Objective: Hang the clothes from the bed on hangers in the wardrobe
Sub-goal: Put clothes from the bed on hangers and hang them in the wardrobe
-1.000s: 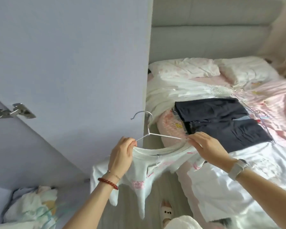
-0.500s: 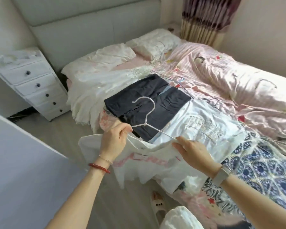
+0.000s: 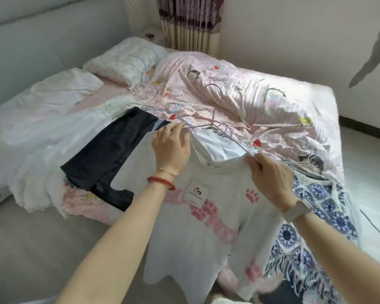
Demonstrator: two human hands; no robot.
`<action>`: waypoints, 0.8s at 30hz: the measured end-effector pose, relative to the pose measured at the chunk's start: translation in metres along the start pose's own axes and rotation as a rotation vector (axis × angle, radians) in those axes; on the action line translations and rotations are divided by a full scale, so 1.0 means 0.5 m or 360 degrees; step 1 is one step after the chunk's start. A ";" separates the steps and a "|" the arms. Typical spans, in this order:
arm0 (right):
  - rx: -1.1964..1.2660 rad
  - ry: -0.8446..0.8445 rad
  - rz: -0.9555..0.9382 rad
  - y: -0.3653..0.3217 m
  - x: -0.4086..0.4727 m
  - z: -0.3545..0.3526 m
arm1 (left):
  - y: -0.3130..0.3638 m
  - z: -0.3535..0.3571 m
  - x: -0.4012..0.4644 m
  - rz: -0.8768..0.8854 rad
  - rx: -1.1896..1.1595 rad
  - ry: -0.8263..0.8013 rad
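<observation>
Item: white T-shirt (image 3: 208, 233) with pink paw prints and a square paper tag (image 3: 196, 192) at the collar, hanging in front of the near edge of the bed (image 3: 272, 102), held up at both shoulders.

Left hand (image 3: 171, 148): fingers are curling over the shirt's left shoulder, gripping the fabric together with the thin wire hanger (image 3: 206, 128) that is running inside the neckline. A red bead bracelet (image 3: 161, 182) and a fine chain are sitting on that wrist.

Right hand (image 3: 270, 174): fingers and thumb are pinching the shirt's other shoulder at the collar edge. A pale wristband (image 3: 297, 210) is circling this wrist.

Lying on the bed behind the shirt:
- dark folded trousers (image 3: 110, 154), partly hanging over the bed's edge, just left of the left hand;
- a second white garment (image 3: 222, 145), showing through the held shirt's neckline;
- a blue-and-white patterned garment (image 3: 316, 216), under the right forearm;
- a white lace-edged cloth (image 3: 42, 139), draping off the near left corner;
- loose wire hangers (image 3: 309, 163) scattered on the pink striped quilt (image 3: 239, 95);
- two pale pillows (image 3: 123, 60) at the padded headboard (image 3: 42, 40).

The held shirt is covering much of the clothing pile beneath it. A curtain (image 3: 189, 20) is hanging in the far corner. The wardrobe is out of view.
</observation>
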State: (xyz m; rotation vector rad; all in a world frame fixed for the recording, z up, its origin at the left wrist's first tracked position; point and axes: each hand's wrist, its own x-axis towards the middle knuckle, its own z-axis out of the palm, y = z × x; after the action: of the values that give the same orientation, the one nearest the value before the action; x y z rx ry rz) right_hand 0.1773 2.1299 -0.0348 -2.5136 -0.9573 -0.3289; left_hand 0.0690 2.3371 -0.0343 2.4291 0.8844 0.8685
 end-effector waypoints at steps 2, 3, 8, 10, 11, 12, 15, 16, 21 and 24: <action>0.0045 -0.0038 0.0118 0.066 0.089 0.035 | 0.014 0.067 0.036 -0.0040 0.0059 -0.0171; 0.0067 -0.0051 0.0163 0.100 0.130 0.056 | 0.013 0.104 0.050 -0.0078 0.0085 -0.0260; 0.0154 -0.0148 0.0336 0.233 0.297 0.164 | -0.013 0.291 0.082 -0.0274 0.0298 -0.0790; 0.0201 -0.0209 0.0395 0.269 0.353 0.214 | -0.028 0.355 0.082 -0.0368 0.0385 -0.0986; 0.0214 -0.0237 0.0413 0.286 0.378 0.245 | -0.038 0.385 0.079 -0.0406 0.0414 -0.1064; 0.0216 -0.0266 0.0425 0.301 0.398 0.278 | -0.050 0.413 0.075 -0.0436 0.0439 -0.1139; 0.0136 -0.0465 0.0475 0.354 0.433 0.394 | -0.095 0.490 0.050 -0.0506 0.0534 -0.1369; 0.0083 -0.0540 0.0494 0.372 0.437 0.433 | -0.109 0.511 0.039 -0.0528 0.0576 -0.1451; -0.0091 -0.0828 0.0600 0.444 0.423 0.568 | -0.160 0.582 -0.009 -0.0656 0.0663 -0.1756; -0.0057 -0.1083 0.0650 0.453 0.398 0.604 | -0.175 0.597 -0.015 -0.0658 0.0684 -0.1829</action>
State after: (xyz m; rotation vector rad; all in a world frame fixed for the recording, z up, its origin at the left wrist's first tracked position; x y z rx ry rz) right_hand 0.4967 2.2342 -0.2979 -2.8148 -0.6153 0.6761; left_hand 0.2285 2.3462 -0.3014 2.3299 1.0324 -0.8887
